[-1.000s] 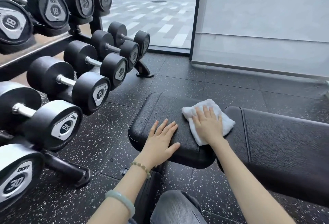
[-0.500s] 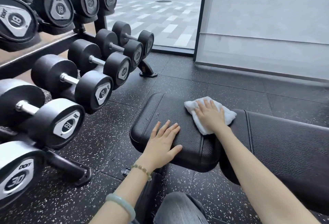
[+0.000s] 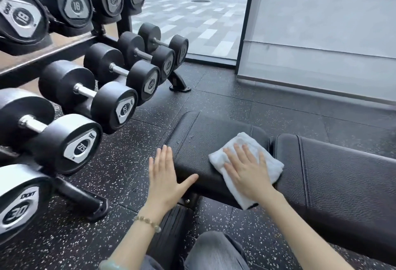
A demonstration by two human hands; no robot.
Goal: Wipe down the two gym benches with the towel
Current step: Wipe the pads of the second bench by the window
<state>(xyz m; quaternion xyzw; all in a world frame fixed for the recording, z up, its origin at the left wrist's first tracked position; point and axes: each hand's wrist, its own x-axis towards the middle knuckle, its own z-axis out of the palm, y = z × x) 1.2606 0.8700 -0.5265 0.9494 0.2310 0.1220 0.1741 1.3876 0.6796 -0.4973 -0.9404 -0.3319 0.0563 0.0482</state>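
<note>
Head view: only one bench in frame; its long axis runs left to right across the picture, with the seat pad point(image 3: 205, 132) on the left and the back pad point(image 3: 342, 173) on the right, a narrow gap between them. The second bench is not in view.

The white towel point(image 3: 271, 163) lies folded on the right end of the seat pad, just beside the gap, one corner hanging over the near edge. The right hand point(image 3: 246, 171) is flat on it, fingers straight and spread, pressing down, not gripping.

The left hand point(image 3: 165, 175) is flat too and holds nothing. It is at the seat pad's left near corner, mostly over the speckled floor point(image 3: 128, 162), thumb toward the pad edge; contact can't be told. The dumbbell rack point(image 3: 64, 59) stands to the left, well apart.

Judgement: the right hand is the wiping hand. Unwiped pad lies both ways along the axis: specks left of the towel, the back pad right of it. The right arm is nearer the back pad.
</note>
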